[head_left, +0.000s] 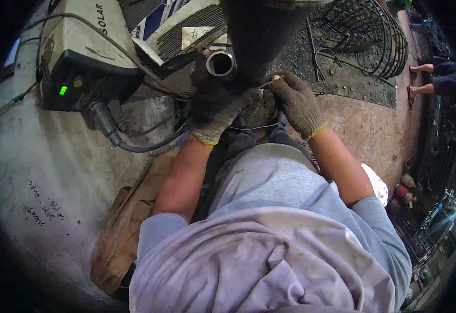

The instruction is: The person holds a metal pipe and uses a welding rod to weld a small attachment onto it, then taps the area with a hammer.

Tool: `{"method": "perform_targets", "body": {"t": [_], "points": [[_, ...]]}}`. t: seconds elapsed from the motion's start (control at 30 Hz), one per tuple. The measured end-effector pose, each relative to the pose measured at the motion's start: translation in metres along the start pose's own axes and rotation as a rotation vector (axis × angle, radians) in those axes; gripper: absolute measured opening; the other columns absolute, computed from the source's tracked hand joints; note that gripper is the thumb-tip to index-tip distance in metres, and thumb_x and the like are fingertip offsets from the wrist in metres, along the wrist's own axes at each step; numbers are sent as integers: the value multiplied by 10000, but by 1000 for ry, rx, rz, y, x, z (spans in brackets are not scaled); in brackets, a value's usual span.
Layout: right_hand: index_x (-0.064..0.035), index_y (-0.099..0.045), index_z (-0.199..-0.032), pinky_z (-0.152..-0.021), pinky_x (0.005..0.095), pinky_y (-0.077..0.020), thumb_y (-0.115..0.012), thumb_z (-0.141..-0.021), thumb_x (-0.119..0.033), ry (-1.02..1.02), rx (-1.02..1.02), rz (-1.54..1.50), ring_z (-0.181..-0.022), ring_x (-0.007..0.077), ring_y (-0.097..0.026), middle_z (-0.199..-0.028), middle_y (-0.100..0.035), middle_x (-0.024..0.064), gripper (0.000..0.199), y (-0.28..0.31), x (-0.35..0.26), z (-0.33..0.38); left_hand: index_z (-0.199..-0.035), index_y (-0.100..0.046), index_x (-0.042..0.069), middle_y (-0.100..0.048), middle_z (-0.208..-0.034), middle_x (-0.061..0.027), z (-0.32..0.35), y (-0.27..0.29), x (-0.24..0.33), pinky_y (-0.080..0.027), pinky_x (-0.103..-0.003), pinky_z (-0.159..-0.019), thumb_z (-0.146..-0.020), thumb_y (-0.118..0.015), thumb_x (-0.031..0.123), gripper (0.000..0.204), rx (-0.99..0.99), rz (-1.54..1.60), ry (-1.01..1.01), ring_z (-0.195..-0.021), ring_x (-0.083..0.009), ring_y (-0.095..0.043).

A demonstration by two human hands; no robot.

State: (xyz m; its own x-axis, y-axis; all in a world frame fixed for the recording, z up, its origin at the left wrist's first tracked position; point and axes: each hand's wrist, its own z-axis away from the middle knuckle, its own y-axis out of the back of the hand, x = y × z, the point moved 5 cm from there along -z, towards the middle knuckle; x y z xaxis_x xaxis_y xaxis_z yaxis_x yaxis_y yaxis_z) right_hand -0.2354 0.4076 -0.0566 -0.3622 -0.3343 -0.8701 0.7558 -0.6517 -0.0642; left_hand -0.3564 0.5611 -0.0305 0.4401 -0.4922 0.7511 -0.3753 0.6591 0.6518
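My left hand (220, 107), in a dirty knitted glove with a yellow cuff, is closed beside a round metal pipe (208, 66). A bare fingertip shows at the pipe's left rim, and the fingers seem wrapped round it; deep shadow hides much of the grip. To its right, my right hand (298, 101), gloved the same way, pinches a thin metal wire (266, 84) between thumb and finger. The wire points left toward the pipe. A large dark shape (256, 36) hangs close in front and covers part of the work.
A welding machine (90, 62) with a lit green display stands at left, a thick cable (139, 148) curving from it toward my lap. Behind lies a box of thin rods (189, 36). A round wire cage (379, 39) stands at far right; a person's bare legs (423, 78) show beyond it.
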Motion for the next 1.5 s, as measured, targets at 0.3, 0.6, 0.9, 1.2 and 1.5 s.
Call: {"method": "perform_targets", "body": {"t": [0.3,0.6,0.9,1.2,1.5], "points": [[9,-633,-1194,-776,281,-507,-563,-1000,-300,5,100,86,-826,137,-633,-950,-705,74,372,9,-17,16,-1258,-589,46,-608,-1304,-172,1,-12,-4,-421,-427,-1043,-677,-882,431,756,29,-238,-205,-1247,-340,-541],[-10,-476,-1394,-1030,397,-447,-471,-1027,-514,774,515,-223,-1149,242,-569,-1285,-574,151,624,-7,-34,-7,-1269,-600,37,-671,-1262,-127,-1,-10,4,-447,-410,-1008,-782,-830,334,616,-74,384,-34,-1181,-282,-608],[44,-515,-1335,-911,354,-506,-399,-1008,-614,647,306,-484,-1047,237,-629,-1165,-646,161,744,-23,-53,-44,-1065,-715,26,-735,-1075,-138,2,3,22,-525,-384,-925,-710,-895,280,472,72,72,-27,-1000,-277,-706],[47,-523,-1318,-859,323,-523,-378,-1031,-569,486,-51,-525,-932,199,-659,-1068,-678,119,695,-31,-69,-58,-1181,-708,145,-701,-1151,-121,17,-33,-2,-494,-421,-960,-847,-759,356,398,-48,-525,-267,-1116,-300,-629],[39,-586,-1254,-863,314,-513,-364,-1047,-539,468,9,-421,-937,173,-661,-1005,-705,108,653,-27,-59,-66,-1128,-722,151,-711,-1142,-106,10,-27,4,-510,-419,-926,-841,-762,339,345,123,38,33,-1072,-317,-654]]}}
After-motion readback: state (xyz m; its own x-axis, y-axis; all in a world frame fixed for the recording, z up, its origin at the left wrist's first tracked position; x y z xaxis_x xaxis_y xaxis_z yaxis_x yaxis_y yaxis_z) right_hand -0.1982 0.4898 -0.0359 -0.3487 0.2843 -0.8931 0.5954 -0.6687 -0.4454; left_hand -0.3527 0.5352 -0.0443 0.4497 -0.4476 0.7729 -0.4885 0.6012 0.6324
